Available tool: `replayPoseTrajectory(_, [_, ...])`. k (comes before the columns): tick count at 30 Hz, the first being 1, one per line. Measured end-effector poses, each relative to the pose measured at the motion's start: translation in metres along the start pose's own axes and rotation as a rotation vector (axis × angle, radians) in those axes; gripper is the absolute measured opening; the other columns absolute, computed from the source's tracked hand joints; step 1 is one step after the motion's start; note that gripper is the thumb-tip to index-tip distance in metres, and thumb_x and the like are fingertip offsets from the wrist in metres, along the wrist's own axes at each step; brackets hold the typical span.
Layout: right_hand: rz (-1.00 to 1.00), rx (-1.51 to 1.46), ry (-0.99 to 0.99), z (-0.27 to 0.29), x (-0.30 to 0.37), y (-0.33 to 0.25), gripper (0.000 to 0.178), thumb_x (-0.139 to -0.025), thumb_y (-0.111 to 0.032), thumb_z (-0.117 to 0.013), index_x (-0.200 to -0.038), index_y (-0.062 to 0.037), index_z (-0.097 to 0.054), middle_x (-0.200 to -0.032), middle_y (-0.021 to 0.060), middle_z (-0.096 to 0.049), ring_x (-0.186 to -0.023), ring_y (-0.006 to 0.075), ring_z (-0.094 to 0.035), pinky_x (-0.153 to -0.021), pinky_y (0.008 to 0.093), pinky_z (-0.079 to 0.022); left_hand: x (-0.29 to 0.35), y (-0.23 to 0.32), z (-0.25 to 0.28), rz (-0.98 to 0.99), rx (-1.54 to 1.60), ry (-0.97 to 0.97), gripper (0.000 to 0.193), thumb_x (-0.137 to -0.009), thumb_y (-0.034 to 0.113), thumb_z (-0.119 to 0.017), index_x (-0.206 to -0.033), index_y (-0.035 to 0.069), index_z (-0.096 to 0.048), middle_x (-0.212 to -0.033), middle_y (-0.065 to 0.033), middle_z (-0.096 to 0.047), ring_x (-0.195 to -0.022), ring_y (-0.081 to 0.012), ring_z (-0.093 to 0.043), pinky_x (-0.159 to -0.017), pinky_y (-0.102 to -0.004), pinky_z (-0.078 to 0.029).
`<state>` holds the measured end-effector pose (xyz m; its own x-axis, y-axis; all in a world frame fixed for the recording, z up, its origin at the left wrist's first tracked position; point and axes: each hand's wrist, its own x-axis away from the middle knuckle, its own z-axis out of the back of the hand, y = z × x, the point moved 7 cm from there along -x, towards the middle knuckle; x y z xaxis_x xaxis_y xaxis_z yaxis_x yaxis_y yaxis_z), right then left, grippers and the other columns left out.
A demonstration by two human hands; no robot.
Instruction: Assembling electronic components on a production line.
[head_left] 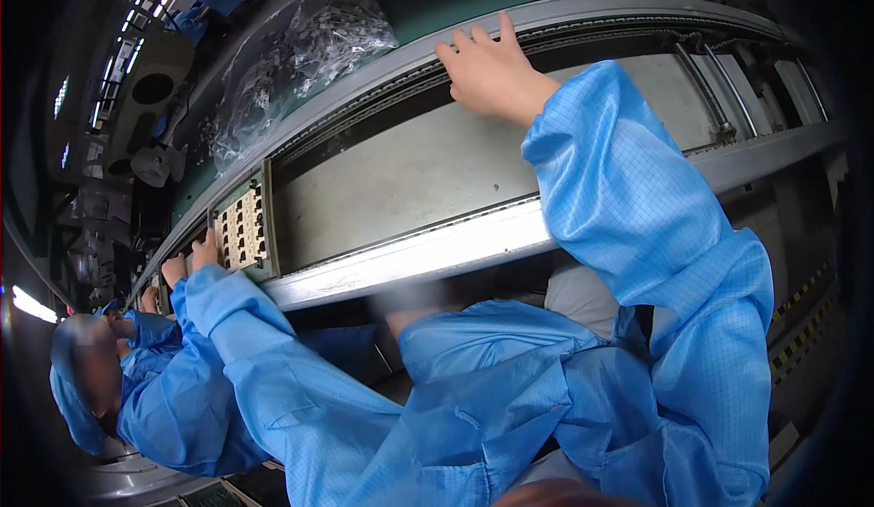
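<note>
A metal-railed conveyor track (pixel 410 275) runs across in front of me. On its far rail rests my right hand (pixel 492 68), open, its fingers spread and nothing held in them. At the left, my left hand (pixel 206 250) has its fingers closed at the left edge of a green-framed tray (pixel 240 229). Rows of small dark parts on cream-coloured pieces fill this tray, which lies between the two rails. Part of the left hand's grip is too small to make out.
A clear plastic bag of small parts (pixel 309 47) lies on the green surface beyond the far rail. A co-worker in blue (pixel 187 407) stands at my left, hands by the track. Rods and a spring (pixel 706 93) sit at the track's right end.
</note>
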<state>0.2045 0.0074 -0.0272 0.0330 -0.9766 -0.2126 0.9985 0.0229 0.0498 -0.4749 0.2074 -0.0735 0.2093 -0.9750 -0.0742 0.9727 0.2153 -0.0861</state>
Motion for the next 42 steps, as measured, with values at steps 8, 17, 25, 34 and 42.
replayPoseTrajectory(8, [0.031, 0.007, 0.016, 0.01, -0.005, -0.016, 0.056, -0.087, -0.022, -0.066, -0.138, -0.0064, -0.049, -0.129, 0.0155, -0.056, -0.126, 0.0355, -0.051, -0.112, 0.071, -0.021, 0.069, 0.031, 0.066, -0.02, 0.089, -0.006, 0.079, -0.095, 0.069, -0.038, -0.124, 0.002, -0.066, -0.121, -0.0287, -0.064, -0.121, -0.0457, -0.056, -0.104, -0.0459, -0.042])
replayPoseTrajectory(17, [0.012, -0.067, 0.207, 0.049, -0.009, -0.012, 0.04, -0.093, -0.013, -0.055, -0.133, -0.0082, -0.055, -0.119, 0.0097, -0.063, -0.119, 0.028, -0.056, -0.113, 0.066, -0.025, 0.205, 0.228, 0.128, -0.429, 0.34, -0.018, 0.064, -0.096, 0.052, -0.054, -0.133, 0.0, -0.057, -0.102, -0.032, -0.068, -0.104, -0.047, -0.065, -0.088, -0.0461, -0.052])
replayPoseTrajectory(25, [-0.01, -0.071, 0.412, 0.103, -0.01, -0.044, 0.031, -0.093, -0.011, -0.056, -0.123, -0.0092, -0.06, -0.106, 0.0046, -0.064, -0.109, 0.0248, -0.059, -0.114, 0.0652, -0.024, 0.206, 0.294, 0.197, -0.593, 0.119, 0.274, 0.062, -0.091, 0.057, -0.058, -0.135, 0.014, -0.056, -0.084, -0.0182, -0.073, -0.08, -0.0392, -0.071, -0.073, -0.0488, -0.056])
replayPoseTrajectory(34, [0.024, -0.078, 0.409, 0.118, -0.009, -0.065, 0.019, -0.089, -0.011, -0.061, -0.108, -0.0081, -0.063, -0.101, 0.005, -0.062, -0.107, 0.0242, -0.059, -0.113, 0.0669, -0.024, 0.042, 0.338, 0.161, -0.355, 0.148, 0.138, 0.039, -0.082, 0.035, -0.066, -0.116, 0.017, -0.07, -0.117, -0.0138, -0.07, -0.109, -0.0328, -0.067, -0.088, -0.0479, -0.053])
replayPoseTrajectory(42, [0.041, -0.147, 0.425, 0.124, 0.002, -0.069, 0.021, -0.088, -0.013, -0.062, -0.108, -0.0078, -0.067, -0.111, 0.0059, -0.064, -0.113, 0.0234, -0.058, -0.114, 0.0676, -0.021, 0.014, 0.309, 0.177, -0.341, 0.416, 0.02, 0.035, -0.08, 0.028, -0.066, -0.103, 0.003, -0.073, -0.091, -0.0163, -0.074, -0.087, -0.0309, -0.073, -0.082, -0.0377, -0.056])
